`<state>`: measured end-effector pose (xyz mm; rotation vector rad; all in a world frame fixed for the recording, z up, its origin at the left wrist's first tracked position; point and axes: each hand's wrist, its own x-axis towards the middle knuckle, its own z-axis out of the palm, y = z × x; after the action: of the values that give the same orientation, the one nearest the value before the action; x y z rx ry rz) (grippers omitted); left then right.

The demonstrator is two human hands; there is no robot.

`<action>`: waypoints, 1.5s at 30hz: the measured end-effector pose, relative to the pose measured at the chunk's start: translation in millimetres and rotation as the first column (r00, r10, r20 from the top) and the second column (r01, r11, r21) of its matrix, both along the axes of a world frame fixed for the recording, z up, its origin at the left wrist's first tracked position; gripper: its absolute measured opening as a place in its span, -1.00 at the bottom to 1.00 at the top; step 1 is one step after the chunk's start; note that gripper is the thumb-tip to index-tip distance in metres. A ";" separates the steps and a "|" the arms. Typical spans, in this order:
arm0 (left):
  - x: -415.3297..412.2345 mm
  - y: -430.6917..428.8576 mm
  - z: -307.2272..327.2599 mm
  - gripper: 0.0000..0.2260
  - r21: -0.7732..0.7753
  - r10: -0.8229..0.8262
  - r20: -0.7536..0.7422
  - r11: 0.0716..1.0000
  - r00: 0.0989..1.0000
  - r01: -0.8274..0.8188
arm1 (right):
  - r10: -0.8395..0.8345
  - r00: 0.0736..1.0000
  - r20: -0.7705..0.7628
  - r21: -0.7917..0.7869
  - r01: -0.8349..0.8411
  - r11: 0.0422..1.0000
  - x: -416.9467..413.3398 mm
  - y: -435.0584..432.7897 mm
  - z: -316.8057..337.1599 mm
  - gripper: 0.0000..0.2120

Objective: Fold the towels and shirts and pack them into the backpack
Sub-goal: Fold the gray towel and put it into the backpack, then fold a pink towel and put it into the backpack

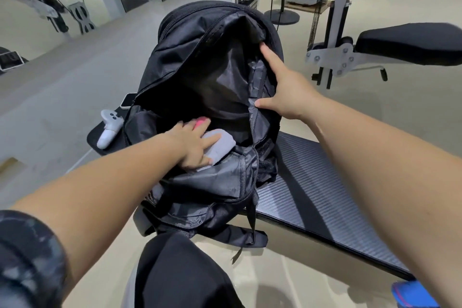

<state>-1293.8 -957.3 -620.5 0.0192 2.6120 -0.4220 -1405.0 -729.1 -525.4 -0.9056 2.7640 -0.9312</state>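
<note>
backpack: black fabric backpack (200, 32), unzipped, standing on the dark ribbed counter (312, 182)
towel: grey folded towel (221, 144), in the backpack's open mouth
left grip (192, 145): fingers spread flat, pressing on top of the towel
right grip (287, 92): clamped on the opening's right rim, apart from the towel

A blurred pink thing (202, 122) lies mostly hidden beneath the left hand (192, 149), inside the dark backpack (190, 32).
</note>
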 end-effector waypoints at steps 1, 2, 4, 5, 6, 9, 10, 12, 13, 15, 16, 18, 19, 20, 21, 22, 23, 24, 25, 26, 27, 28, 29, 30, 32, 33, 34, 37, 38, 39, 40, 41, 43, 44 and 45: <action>1.4 -5.1 -5.6 -0.33 0.048 0.077 0.097 0.995 0.992 -0.082 | 0.000 1.000 -0.006 0.006 0.000 1.000 1.4 0.3 0.4 0.08; 2.7 -9.5 -11.6 -0.34 0.083 0.132 0.150 0.986 0.980 -0.145 | -0.001 1.000 -0.013 0.015 0.001 1.000 3.1 0.4 0.6 0.08; 4.2 -11.8 -22.2 -0.35 0.073 0.199 0.160 0.975 0.967 -0.212 | -0.003 1.000 -0.031 0.040 0.004 0.999 5.3 1.4 0.0 0.09; 3.6 -9.9 -26.1 -0.34 0.039 0.224 0.136 0.972 0.965 -0.231 | -0.002 0.999 -0.037 0.048 0.004 0.999 6.3 1.6 -0.1 0.09; 3.2 -6.8 -28.7 -0.34 0.002 0.242 0.095 0.970 0.966 -0.243 | 0.000 0.999 -0.041 0.050 0.002 0.999 7.1 1.6 -0.4 0.10; 2.1 0.7 -31.9 -0.32 -0.054 0.266 -0.015 0.962 0.964 -0.266 | 0.005 0.998 -0.055 0.052 -0.002 0.999 7.5 2.1 -1.8 0.11; 2.6 1.8 -32.3 -0.32 -0.043 0.279 -0.027 0.959 0.960 -0.280 | 0.004 0.998 -0.059 0.053 -0.001 0.999 7.5 2.6 -2.4 0.12; 2.4 1.7 -33.1 -0.32 -0.016 0.307 -0.023 0.951 0.951 -0.307 | -0.003 0.998 -0.064 0.048 0.006 0.999 7.8 2.6 -3.4 0.12; 2.1 1.4 -32.9 -0.32 -0.003 0.316 -0.012 0.949 0.949 -0.317 | -0.006 0.998 -0.065 0.046 0.009 0.999 7.9 2.1 -4.1 0.12; 1.1 1.4 -28.5 -0.31 0.024 0.318 0.016 0.948 0.948 -0.319 | -0.008 0.997 -0.075 0.052 0.012 0.999 8.4 0.8 -6.2 0.10; 1.3 1.9 -23.9 -0.32 0.041 0.310 0.027 0.950 0.950 -0.311 | -0.010 0.997 -0.083 0.056 0.014 0.998 8.6 0.0 -7.7 0.09; 2.9 2.8 -10.5 -0.35 0.106 0.286 0.020 0.952 0.958 -0.286 | -0.012 0.995 -0.095 0.061 0.018 0.998 10.4 0.1 -10.4 0.05; 4.5 4.0 -1.9 -0.39 0.156 0.271 -0.010 0.951 0.962 -0.266 | -0.009 0.994 -0.105 0.062 0.015 0.998 12.0 1.0 -11.8 0.02; 6.5 6.0 7.6 -0.43 0.219 0.261 -0.059 0.945 0.964 -0.243 | -0.002 0.993 -0.119 0.063 0.010 0.998 13.9 2.2 -13.4 -0.01; 8.8 9.7 17.4 -0.46 0.295 0.260 -0.129 0.931 0.957 -0.214 | 0.006 0.991 -0.133 0.066 0.003 0.998 15.8 3.7 -15.2 -0.05; 11.4 15.8 27.4 -0.48 0.381 0.267 -0.210 0.908 0.940 -0.173 | 0.016 0.989 -0.146 0.072 -0.005 0.997 17.7 5.7 -17.2 -0.09; 14.9 25.2 37.9 -0.50 0.463 0.269 -0.299 0.880 0.916 -0.107 | 0.028 0.987 -0.158 0.083 -0.015 0.996 18.8 8.4 -20.3 -0.12; 19.0 38.1 48.2 -0.53 0.521 0.260 -0.391 0.853 0.883 -0.020 | 0.046 0.985 -0.169 0.098 -0.030 0.995 19.6 12.3 -23.7 -0.14; 23.7 53.8 57.6 -0.56 0.553 0.241 -0.477 0.830 0.845 0.075 | 0.071 0.983 -0.172 0.119 -0.051 0.992 20.3 17.8 -27.9 -0.16; 29.6 71.8 66.4 -0.59 0.563 0.215 -0.548 0.809 0.808 0.166 | 0.100 0.981 -0.166 0.143 -0.076 0.987 21.4 25.4 -31.8 -0.17; 35.4 90.8 73.6 -0.62 0.562 0.182 -0.601 0.789 0.778 0.249 | 0.128 0.980 -0.153 0.165 -0.103 0.981 22.8 34.8 -36.3 -0.19; 40.5 110.3 78.8 -0.63 0.553 0.140 -0.636 0.769 0.759 0.321 | 0.151 0.979 -0.139 0.189 -0.123 0.974 24.7 46.2 -41.2 -0.21; 44.0 129.5 81.6 -0.64 0.544 0.097 -0.653 0.749 0.751 0.377 | 0.163 0.979 -0.126 0.215 -0.133 0.968 27.2 59.2 -46.4 -0.24; 45.1 147.7 81.2 -0.64 0.540 0.057 -0.656 0.732 0.753 0.415 | 0.160 0.982 -0.105 0.236 -0.131 0.963 30.0 73.8 -52.3 -0.25; 41.0 181.7 73.7 -0.63 0.561 0.004 -0.623 0.699 0.782 0.444 | 0.111 0.993 -0.031 0.227 -0.101 0.969 37.8 107.0 -63.9 -0.25; 37.5 198.1 68.1 -0.61 0.583 -0.011 -0.593 0.683 0.805 0.439 | 0.074 0.997 0.007 0.211 -0.074 0.975 42.8 126.0 -69.8 -0.25; 33.4 213.6 61.1 -0.60 0.600 -0.027 -0.562 0.675 0.827 0.430 | 0.034 0.999 0.026 0.201 -0.039 0.979 48.4 146.5 -76.2 -0.27; 20.5 258.2 37.9 -0.57 0.615 -0.064 -0.464 0.694 0.883 0.374 | -0.134 0.991 -0.017 0.256 0.134 0.957 64.5 214.7 -99.1 -0.35; 16.7 272.7 30.7 -0.57 0.610 -0.072 -0.436 0.710 0.897 0.353 | -0.212 0.977 -0.039 0.295 0.214 0.931 69.5 237.7 -107.4 -0.37; 13.9 287.4 24.4 -0.56 0.601 -0.086 -0.412 0.723 0.907 0.341 | -0.296 0.954 -0.054 0.339 0.296 0.893 74.5 260.4 -115.4 -0.38; 12.2 302.1 19.0 -0.56 0.594 -0.106 -0.389 0.730 0.915 0.337 | -0.380 0.923 -0.068 0.381 0.376 0.845 79.4 282.1 -123.0 -0.38; 10.9 317.0 13.7 -0.55 0.592 -0.127 -0.362 0.734 0.923 0.333 | -0.456 0.885 -0.093 0.414 0.451 0.791 85.2 302.7 -128.7 -0.39; 7.4 345.2 0.9 -0.53 0.595 -0.161 -0.306 0.737 0.938 0.321 | -0.582 0.795 -0.170 0.430 0.591 0.682 97.8 338.5 -137.0 -0.42; 6.0 358.8 -5.4 -0.52 0.597 -0.172 -0.286 0.737 0.943 0.316 | -0.635 0.746 -0.201 0.407 0.653 0.638 104.4 353.4 -139.5 -0.44; 5.0 372.2 -11.9 -0.51 0.603 -0.179 -0.269 0.735 0.946 0.310 | -0.683 0.698 -0.213 0.369 0.705 0.606 110.2 366.0 -141.7 -0.45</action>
<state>-1288.7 -585.1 -632.4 0.5903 2.8243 0.4354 -1294.9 -363.1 -667.1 0.2798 3.1914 -0.2776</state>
